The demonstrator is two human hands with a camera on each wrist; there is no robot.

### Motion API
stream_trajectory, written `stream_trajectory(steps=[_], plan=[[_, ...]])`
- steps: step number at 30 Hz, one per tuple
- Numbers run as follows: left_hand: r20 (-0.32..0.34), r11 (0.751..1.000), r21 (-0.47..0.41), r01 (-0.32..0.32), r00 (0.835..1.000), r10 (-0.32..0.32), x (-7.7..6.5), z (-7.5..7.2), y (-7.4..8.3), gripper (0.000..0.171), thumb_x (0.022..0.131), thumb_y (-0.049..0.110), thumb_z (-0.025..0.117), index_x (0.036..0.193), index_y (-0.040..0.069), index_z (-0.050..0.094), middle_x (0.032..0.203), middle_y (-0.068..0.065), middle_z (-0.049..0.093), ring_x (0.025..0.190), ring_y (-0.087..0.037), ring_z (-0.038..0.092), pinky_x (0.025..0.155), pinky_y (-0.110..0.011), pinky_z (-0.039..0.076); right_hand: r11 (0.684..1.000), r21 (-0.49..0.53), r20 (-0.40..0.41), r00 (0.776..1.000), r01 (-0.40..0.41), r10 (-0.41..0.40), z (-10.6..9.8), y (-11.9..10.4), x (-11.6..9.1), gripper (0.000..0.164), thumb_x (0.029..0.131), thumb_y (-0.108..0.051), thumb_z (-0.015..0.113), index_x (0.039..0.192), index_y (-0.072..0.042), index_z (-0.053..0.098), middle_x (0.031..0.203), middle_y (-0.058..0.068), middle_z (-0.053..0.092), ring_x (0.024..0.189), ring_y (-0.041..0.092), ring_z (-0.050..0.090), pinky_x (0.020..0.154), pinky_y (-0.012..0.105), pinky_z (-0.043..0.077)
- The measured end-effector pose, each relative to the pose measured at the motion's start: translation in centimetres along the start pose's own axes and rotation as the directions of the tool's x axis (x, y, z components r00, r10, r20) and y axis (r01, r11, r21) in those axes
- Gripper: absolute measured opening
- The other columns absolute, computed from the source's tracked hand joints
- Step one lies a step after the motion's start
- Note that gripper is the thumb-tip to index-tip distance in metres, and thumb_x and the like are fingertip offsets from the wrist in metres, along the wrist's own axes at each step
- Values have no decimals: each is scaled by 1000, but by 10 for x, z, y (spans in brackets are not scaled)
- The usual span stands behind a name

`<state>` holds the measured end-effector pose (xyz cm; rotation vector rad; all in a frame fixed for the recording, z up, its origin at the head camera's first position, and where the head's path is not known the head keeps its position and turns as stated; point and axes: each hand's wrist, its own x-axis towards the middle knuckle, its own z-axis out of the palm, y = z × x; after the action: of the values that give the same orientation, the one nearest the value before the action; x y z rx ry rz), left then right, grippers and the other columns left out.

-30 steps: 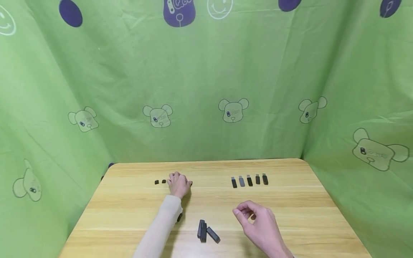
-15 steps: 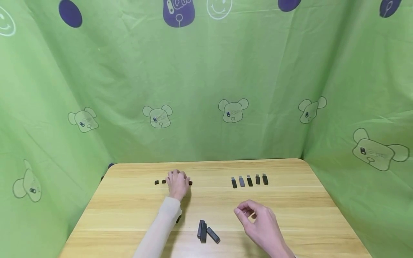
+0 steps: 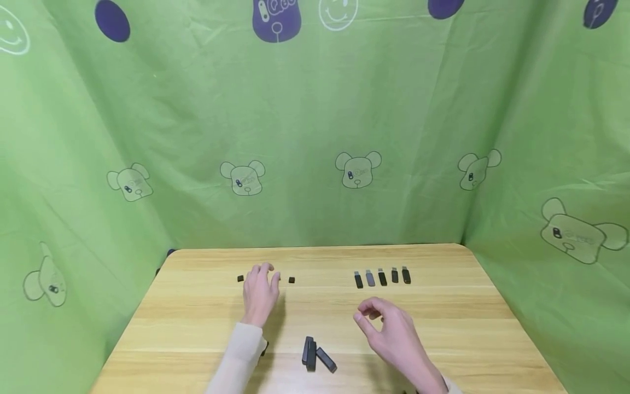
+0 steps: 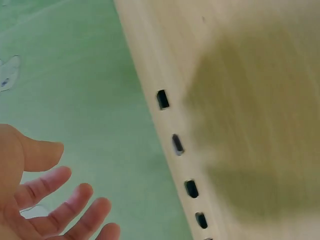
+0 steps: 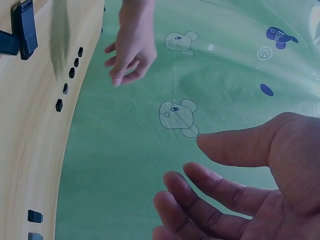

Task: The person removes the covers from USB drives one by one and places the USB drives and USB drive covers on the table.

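My left hand (image 3: 260,295) hovers over a row of small black caps at the table's far left, its fingers loosely bent and nothing in them. One cap (image 3: 292,280) shows right of that hand, another (image 3: 240,278) left of it; the hand covers others in the head view. Several caps stand in line in the left wrist view, such as this dark cap (image 4: 191,189). Over the table's right half, my right hand (image 3: 396,334) hangs with thumb and fingers softly curved, holding nothing. Beyond it lies a row of USB sticks (image 3: 382,277), metal plugs bare and pointing away.
Between the hands, near the front, lie a few dark oblong sticks (image 3: 311,355), one apart at an angle (image 3: 326,360). The wooden table (image 3: 315,312) ends at a green patterned curtain (image 3: 300,219), which encloses the back and both sides.
My left hand has risen from the caps and drawn back a little to the left, uncovering the rightmost cap. The right hand has hardly moved.
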<state>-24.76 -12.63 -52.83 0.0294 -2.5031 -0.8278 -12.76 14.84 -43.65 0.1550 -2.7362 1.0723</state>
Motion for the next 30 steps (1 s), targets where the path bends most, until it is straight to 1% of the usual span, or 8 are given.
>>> stream_trajectory(steps=[4,7,10,14,19,22,27,30], plan=[[-33,999,-39,-17,999,16,-10,-12,4,23,94,21,72,108,4,67,101,-15,70,90,-30,65,76,-44,54,1000,-14,10,1000,18,-18,6,0,7,10,87,-18,78,95,-18,72,88,-6,71,87,12,64,78,29,50],[-48,998,-51,-30,998,28,-18,-19,6,23,94,20,72,107,3,66,98,-13,69,89,-28,65,77,-43,54,1000,-19,24,999,23,-23,13,1,13,11,86,-17,79,95,-16,72,88,-4,72,87,15,65,79,31,52],[-58,998,-58,-37,998,33,-25,-25,8,21,94,19,72,106,3,66,99,-14,70,90,-28,65,78,-43,54,999,-30,55,998,29,-28,21,1,18,11,86,-17,79,94,-16,71,89,-3,73,86,16,65,79,33,53],[-67,997,-65,-30,997,26,-36,-31,10,21,93,17,71,107,1,67,102,-16,71,92,-30,65,81,-45,55,998,-53,117,993,40,-34,33,1,24,11,86,-18,79,93,-16,71,92,-1,73,85,15,65,77,32,53],[-89,997,-67,-35,996,29,-52,-35,14,19,92,15,72,105,2,68,102,-16,71,91,-30,66,78,-45,55,997,-61,186,982,51,-39,45,4,28,12,85,-18,79,92,-16,70,92,-2,72,82,14,62,73,31,52],[-102,996,-78,-43,994,35,-60,-36,17,19,91,14,73,105,1,68,101,-16,72,91,-30,67,78,-44,56,997,-53,223,974,55,-42,52,7,29,12,84,-17,79,92,-14,70,89,-2,71,78,11,59,71,29,51],[-129,994,-99,-50,991,37,-69,-36,22,18,90,12,74,103,2,69,100,-14,73,91,-30,68,79,-44,56,996,-53,289,956,65,-47,63,13,29,14,84,-19,80,92,-12,71,86,-3,68,73,9,56,65,25,46],[-137,993,-110,-52,990,36,-72,-36,26,16,89,11,74,102,2,69,100,-14,73,91,-29,68,79,-44,56,996,-70,340,940,52,-25,70,16,29,18,84,-22,80,93,-10,70,85,-3,64,73,11,53,62,24,42]])
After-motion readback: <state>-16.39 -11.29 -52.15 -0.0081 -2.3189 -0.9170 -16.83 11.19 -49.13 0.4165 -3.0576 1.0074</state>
